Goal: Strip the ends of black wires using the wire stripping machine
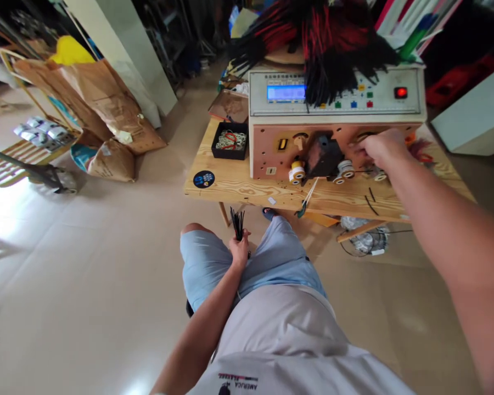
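Observation:
My left hand (239,248) is closed around a bundle of short black wires (238,224), resting over my lap with the ends pointing up. My right hand (385,149) reaches to the front of a wire cutting machine (271,129), at the right part of its copper-coloured panel. Its fingers look pinched together just below a dark knob; what they hold, if anything, is blurred and hidden. Left of that hand are a black metal block (324,156) and white rollers (344,170). A lit blue display (286,93) shows on the sloped top panel.
Red and black wires (325,49) lie heaped on the machine, hanging over its buttons. A black box (230,140) with white and red pieces stands on the wooden table (230,184). Loose black pieces (371,206) lie near its front edge. Brown sacks (102,104) stand on the floor at left.

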Action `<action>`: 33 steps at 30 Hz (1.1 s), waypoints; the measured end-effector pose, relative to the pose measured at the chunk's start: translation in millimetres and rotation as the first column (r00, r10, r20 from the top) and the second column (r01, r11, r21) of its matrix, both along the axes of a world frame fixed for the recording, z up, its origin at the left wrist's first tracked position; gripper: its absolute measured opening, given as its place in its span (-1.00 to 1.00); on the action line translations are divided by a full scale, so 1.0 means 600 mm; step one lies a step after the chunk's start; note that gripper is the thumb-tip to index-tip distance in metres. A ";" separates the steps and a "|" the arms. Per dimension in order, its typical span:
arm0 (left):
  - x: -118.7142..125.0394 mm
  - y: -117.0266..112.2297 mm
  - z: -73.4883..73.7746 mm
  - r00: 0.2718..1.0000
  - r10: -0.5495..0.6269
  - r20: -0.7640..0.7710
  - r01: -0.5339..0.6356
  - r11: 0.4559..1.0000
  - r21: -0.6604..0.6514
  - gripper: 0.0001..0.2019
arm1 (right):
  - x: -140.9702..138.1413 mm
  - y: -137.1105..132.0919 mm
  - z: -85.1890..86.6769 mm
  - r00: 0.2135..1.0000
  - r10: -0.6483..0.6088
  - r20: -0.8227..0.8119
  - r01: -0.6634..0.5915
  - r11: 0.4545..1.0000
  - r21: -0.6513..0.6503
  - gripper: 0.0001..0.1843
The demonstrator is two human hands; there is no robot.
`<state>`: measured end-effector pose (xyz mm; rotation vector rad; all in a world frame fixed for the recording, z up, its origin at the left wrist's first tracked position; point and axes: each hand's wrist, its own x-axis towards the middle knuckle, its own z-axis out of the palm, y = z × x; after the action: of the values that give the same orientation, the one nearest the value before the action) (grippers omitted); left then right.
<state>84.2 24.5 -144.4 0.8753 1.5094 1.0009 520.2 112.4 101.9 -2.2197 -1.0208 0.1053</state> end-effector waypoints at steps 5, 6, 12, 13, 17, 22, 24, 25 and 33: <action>-0.003 -0.001 0.005 1.000 0.011 -0.004 -0.011 1.000 0.025 -0.45 | -0.042 -0.022 0.022 0.876 0.011 0.481 0.140 0.951 -0.276 -0.69; -0.004 -0.001 0.006 1.000 0.010 -0.008 -0.010 0.999 0.031 -0.45 | -0.047 -0.026 0.028 0.843 0.073 0.533 0.136 0.929 -0.343 -0.73; -0.014 0.004 0.008 0.999 0.025 -0.046 -0.023 0.999 0.024 -0.42 | -0.062 -0.044 0.104 0.820 0.140 0.554 0.079 0.933 -0.352 -0.64; -0.015 0.005 0.008 0.998 0.023 -0.056 -0.022 1.000 0.021 -0.41 | -0.065 -0.043 0.117 0.815 0.129 0.565 0.023 0.967 -0.253 -0.62; -0.019 0.006 0.008 0.994 0.011 -0.105 -0.009 1.000 0.013 -0.39 | -0.079 -0.014 0.138 0.738 0.294 0.607 -0.378 0.926 0.011 -0.71; -0.020 0.007 0.003 0.990 0.002 -0.143 -0.005 1.000 -0.021 -0.42 | -0.079 0.051 0.108 0.591 0.491 0.640 -0.642 0.767 0.004 -0.73; -0.020 0.008 -0.001 0.989 0.020 -0.145 -0.025 0.999 -0.038 -0.42 | -0.078 0.071 0.095 0.589 0.479 0.651 -0.657 0.753 0.040 -0.71; -0.020 0.007 -0.001 0.989 0.030 -0.143 -0.036 0.998 -0.044 -0.41 | -0.078 0.079 0.090 0.595 0.465 0.655 -0.655 0.753 0.061 -0.71; -0.015 0.004 0.003 0.994 0.002 -0.108 -0.009 0.998 -0.064 -0.39 | -0.056 0.104 0.060 0.628 0.426 0.651 -0.633 0.766 0.110 -0.63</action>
<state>75.3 27.0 -142.9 0.8922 1.6272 0.9162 486.5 174.7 138.2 -1.5713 -1.8893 -0.5095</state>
